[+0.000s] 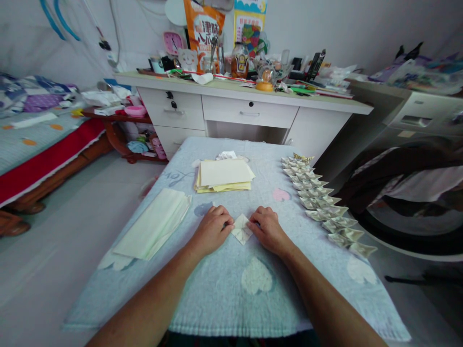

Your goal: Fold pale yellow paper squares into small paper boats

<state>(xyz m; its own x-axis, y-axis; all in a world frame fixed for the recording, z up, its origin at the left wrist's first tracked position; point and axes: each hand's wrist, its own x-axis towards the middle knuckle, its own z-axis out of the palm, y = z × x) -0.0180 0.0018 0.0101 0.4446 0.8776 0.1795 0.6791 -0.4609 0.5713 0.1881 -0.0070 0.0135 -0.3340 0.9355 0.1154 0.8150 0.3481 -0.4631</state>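
Observation:
A small folded paper diamond point(242, 229) with crease lines lies on the cloth-covered table in front of me. My left hand point(216, 228) pinches its left corner between thumb and fingers. On the opposite side, my right hand point(267, 228) grips the right corner, fingers curled. Beyond the hands sits a stack of cream and yellow paper sheets point(226, 174). Left of my left hand lies a pile of long pale green paper point(155, 224). Several folded paper boats point(318, 195) stand in rows along the table's right side.
A light blue cloth point(220, 299) with heart patterns covers the table. Behind it stands a white desk point(249, 113) crowded with jars, bags and a pink clock point(172, 43). A bed point(47, 144) is at left, a washing machine point(415, 159) at right. Crumpled white tissue point(226, 154) lies behind the stack.

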